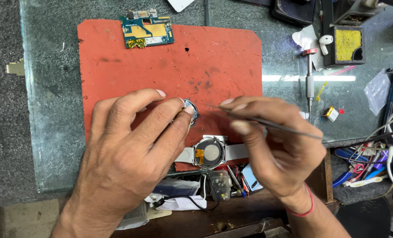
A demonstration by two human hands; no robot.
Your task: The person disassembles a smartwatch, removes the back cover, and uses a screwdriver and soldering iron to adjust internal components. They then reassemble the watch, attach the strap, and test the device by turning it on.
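Left hand (126, 154): palm down over the near edge of a worn red rubber work mat (170, 61), wrist entering from the lower left, fingers stretched forward and curled at the tips, pinching a small round dark watch module with a silvery rim (191, 111) between thumb and fingertips.

Right hand (271, 145): enters from the lower right, a red thread band (303, 210) on the wrist; fingers bunched in a pen-like grip, clamped on thin dark metal tweezers (267, 124) whose shaft runs back past the knuckles, the fine point aimed left toward the round module. Whether the point touches it cannot be told.

Watch module: held just above the mat, between the two hands, partly hidden by the left fingertips.

Watch body: a round silver watch case with pale grey strap stubs and a small orange flex strip (209, 153) lies open-face up at the mat's near edge, just below the module, between the two wrists.

Mat, far edge: a green and gold printed circuit board (147, 31) rests at the upper left corner, well apart from the hands.

Worktop (51, 110): glass-covered; a slim silver screwdriver with a red cap (309, 79) lies to the right of the mat, a yellow sponge in a black holder (348, 44) beyond it, tangled cables (372, 163) at the right.
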